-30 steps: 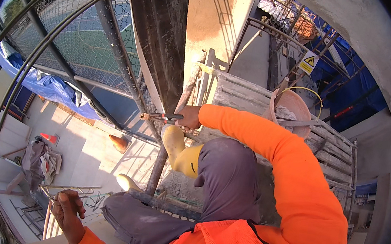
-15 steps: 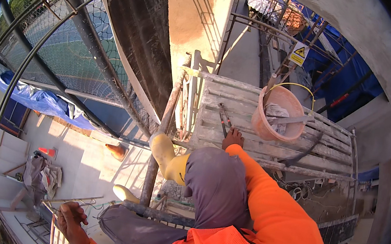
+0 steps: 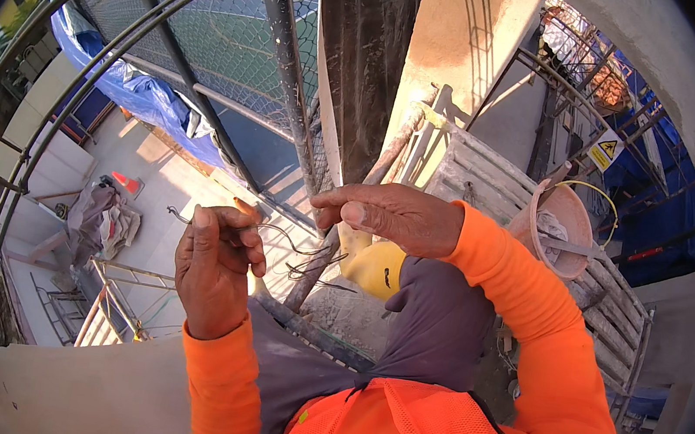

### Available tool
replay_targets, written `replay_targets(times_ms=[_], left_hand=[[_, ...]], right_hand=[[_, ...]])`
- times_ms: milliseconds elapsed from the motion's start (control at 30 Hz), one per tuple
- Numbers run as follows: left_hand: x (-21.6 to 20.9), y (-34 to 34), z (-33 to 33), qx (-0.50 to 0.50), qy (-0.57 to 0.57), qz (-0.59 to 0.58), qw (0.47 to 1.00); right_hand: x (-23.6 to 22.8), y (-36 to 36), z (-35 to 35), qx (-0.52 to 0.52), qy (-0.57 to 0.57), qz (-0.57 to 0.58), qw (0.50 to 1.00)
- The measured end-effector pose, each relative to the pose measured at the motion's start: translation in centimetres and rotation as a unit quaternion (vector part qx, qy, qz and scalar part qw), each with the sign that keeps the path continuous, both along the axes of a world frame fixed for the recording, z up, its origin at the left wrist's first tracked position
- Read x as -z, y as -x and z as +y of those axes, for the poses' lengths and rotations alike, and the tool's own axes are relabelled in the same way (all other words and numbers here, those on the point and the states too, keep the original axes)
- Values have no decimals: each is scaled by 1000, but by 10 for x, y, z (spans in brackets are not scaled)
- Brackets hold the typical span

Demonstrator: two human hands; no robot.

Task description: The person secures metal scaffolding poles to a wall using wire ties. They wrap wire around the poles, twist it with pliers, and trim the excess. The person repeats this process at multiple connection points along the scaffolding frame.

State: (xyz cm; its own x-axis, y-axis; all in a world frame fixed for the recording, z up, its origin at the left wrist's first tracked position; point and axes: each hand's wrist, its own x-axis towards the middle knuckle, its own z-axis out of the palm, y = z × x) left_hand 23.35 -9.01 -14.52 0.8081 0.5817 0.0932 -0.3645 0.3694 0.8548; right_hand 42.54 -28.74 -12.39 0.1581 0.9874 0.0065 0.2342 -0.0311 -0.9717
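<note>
- The left hand [image 3: 217,274] is raised at the left of the lap, its thumb and fingers closed on thin, dark, bent metal wire [image 3: 299,251].
- One hooked end of the wire projects to the left of the left hand; curved strands extend to the right, in front of the rusty, round metal pole [image 3: 313,276].
- The right hand [image 3: 400,215] is held back side up, above and to the right of the left hand, and the two hands are apart. Its fingers extend to the left, with the thumb alongside; the palm side is hidden, so whether it grips anything cannot be told.
- Below the right hand is a yellow rubber boot [image 3: 374,271], below the knee of a purple-grey trouser leg [image 3: 440,317].
- To the right of the right hand, a pale pink plastic bucket [image 3: 566,259] with a thin yellow handle rests on a grey slatted platform [image 3: 482,160]. The bucket contains crumpled pale material, and a flat grey strip lies across its opening.
- Dark curved metal bars [image 3: 34,142] rise at the far left.
- An orange traffic cone [image 3: 127,183] is on the pale ground below, near a heap of dull cloth [image 3: 93,219].
</note>
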Motion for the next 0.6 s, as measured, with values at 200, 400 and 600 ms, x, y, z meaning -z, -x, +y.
replay_targets(times_ms=[200,400,600], left_hand=[[-1,18,10,4,36,4,999],[9,60,50,-113,-64,47,990],[2,93,78,-356,-424,90,828]], right_hand=[[25,46,27,-20,6,14,1000],[3,77,60,-42,70,43,996],[9,109,160,-180,-25,-169,969]])
